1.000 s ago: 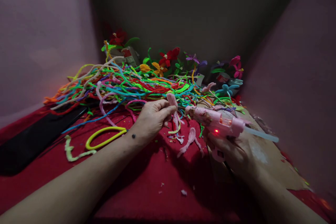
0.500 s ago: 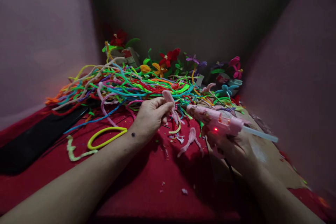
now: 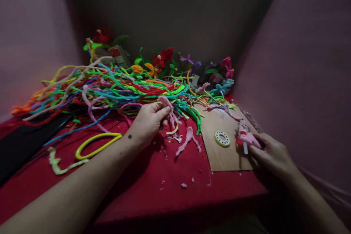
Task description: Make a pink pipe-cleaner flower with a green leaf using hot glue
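My left hand (image 3: 152, 119) pinches a pink pipe-cleaner petal (image 3: 166, 104) between thumb and fingertips, above the red cloth. On the right, my right hand (image 3: 274, 151) is closed on the handle of a pink glue gun (image 3: 246, 136), which is over the cardboard sheet (image 3: 222, 162); whether it rests on the sheet I cannot tell. A glue stick pokes out of the gun's back end, towards me. Another pink pipe-cleaner petal (image 3: 188, 139) with two loose ends lies on the cloth between my hands.
A tangled heap of coloured pipe cleaners (image 3: 131, 87) spreads behind my left hand, with pipe-cleaner flowers (image 3: 163, 57) at the back. A yellow ring with holes (image 3: 222, 138) lies on the cardboard. A yellow loop (image 3: 95, 145) and a black flat object (image 3: 33, 142) are at left.
My right hand has carried the glue gun rightwards, away from my left hand, and turned it to point away from me. The view has shifted right. My left hand still holds the petal.
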A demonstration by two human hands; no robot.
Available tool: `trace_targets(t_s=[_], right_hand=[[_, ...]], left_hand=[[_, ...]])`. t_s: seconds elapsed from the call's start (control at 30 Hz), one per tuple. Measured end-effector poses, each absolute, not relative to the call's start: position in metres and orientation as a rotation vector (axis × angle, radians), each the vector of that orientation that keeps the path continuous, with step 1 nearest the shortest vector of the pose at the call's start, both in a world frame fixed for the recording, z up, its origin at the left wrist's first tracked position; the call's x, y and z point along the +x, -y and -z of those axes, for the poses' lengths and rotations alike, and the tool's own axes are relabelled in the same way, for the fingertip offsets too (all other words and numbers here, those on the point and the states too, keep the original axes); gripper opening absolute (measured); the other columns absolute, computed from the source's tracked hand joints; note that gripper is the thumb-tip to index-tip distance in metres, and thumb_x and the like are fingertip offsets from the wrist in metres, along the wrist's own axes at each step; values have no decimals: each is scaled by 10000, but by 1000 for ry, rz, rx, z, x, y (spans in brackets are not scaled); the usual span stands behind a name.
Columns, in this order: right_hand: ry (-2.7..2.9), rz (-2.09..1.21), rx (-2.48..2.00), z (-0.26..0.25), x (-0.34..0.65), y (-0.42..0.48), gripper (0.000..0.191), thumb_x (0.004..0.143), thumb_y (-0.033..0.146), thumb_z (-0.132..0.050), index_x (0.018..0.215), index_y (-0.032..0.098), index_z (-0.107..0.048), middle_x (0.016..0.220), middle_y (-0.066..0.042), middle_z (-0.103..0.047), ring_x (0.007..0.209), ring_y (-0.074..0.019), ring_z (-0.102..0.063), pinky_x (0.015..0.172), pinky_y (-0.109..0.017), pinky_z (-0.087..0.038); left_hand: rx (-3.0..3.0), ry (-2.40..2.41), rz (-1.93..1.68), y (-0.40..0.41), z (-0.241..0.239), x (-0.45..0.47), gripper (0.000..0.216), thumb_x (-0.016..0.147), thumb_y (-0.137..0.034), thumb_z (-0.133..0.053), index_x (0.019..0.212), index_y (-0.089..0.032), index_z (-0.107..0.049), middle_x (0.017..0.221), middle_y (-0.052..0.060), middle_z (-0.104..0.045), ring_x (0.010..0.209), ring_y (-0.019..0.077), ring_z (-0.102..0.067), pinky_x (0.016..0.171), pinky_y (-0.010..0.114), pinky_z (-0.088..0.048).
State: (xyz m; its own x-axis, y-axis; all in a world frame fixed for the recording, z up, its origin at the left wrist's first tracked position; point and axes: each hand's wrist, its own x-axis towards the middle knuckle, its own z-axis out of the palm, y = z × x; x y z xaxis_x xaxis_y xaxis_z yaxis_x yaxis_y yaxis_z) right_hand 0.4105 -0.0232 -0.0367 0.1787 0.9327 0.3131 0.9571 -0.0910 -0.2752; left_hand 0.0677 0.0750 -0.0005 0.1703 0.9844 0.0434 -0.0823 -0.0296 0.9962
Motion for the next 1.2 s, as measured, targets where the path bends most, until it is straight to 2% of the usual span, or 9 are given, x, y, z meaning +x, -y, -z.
trace_targets(t_s=[0.17,0.3,0.33,0.47,0.67,0.8,0.9,1.03,1.2], right_hand=[[2041,186,-2105,33,419,29,383,759,352,-480,1054,157,-629,989,-117,-633,855,-251,-614,719,-351,-490],[1898,550,-2070,15,377,25,304,787,324,-457,931,146,-657,971,-144,-609,930,-309,-550,776,-441,-461],[1907,553,-1984,12,360,22,282,799,309,-450,904,147,-656,944,-145,-609,934,-306,-542,785,-439,-454],[2188,12,-1694,7,292,3,200,825,262,-481,904,172,-641,917,-98,-617,858,-207,-574,792,-337,-449],[2329,-147,-1722,7,249,-21,195,843,262,-485,936,168,-629,893,-90,-626,833,-188,-573,728,-291,-418],[2370,-131,-1809,2,238,-27,199,825,300,-511,917,160,-620,904,-99,-633,789,-176,-575,673,-264,-399],[2445,-37,-1868,-3,245,-40,206,838,262,-475,945,189,-635,930,-77,-652,815,-163,-586,680,-243,-388],[2389,21,-2064,-16,289,-78,205,778,171,-514,879,184,-692,899,-88,-684,810,-190,-608,662,-249,-389],[2219,71,-2370,-35,353,-122,245,781,180,-538,969,191,-694,943,-87,-696,845,-205,-622,683,-254,-412]], left_hand=[[1247,-1026,-1110,-73,0,68,116,764,-213,-547,680,-132,-539,508,-39,-496,367,36,-379,352,152,-240],[1250,-1000,-1113,-74,2,67,141,755,-235,-565,659,-135,-541,496,-47,-484,374,37,-387,375,157,-268],[1254,-982,-1121,-75,3,67,134,744,-231,-577,659,-132,-549,507,-45,-491,387,36,-400,388,156,-280],[1276,-949,-1127,-74,4,67,111,714,-221,-601,672,-121,-577,513,-46,-501,399,32,-402,413,155,-288],[1262,-954,-1112,-76,6,66,122,715,-237,-603,687,-123,-571,521,-45,-498,395,34,-384,402,165,-259],[1230,-922,-1130,-78,7,64,136,697,-259,-624,695,-132,-574,525,-47,-506,397,37,-397,409,167,-279],[1217,-956,-1134,-79,7,64,163,686,-284,-639,702,-132,-583,526,-46,-516,379,31,-388,389,161,-257],[1198,-985,-1133,-76,3,65,168,679,-283,-646,710,-128,-587,546,-36,-534,397,36,-427,395,156,-285],[1215,-1004,-1133,-73,-2,65,232,665,-338,-665,676,-125,-573,526,-43,-514,387,28,-393,380,146,-261]])
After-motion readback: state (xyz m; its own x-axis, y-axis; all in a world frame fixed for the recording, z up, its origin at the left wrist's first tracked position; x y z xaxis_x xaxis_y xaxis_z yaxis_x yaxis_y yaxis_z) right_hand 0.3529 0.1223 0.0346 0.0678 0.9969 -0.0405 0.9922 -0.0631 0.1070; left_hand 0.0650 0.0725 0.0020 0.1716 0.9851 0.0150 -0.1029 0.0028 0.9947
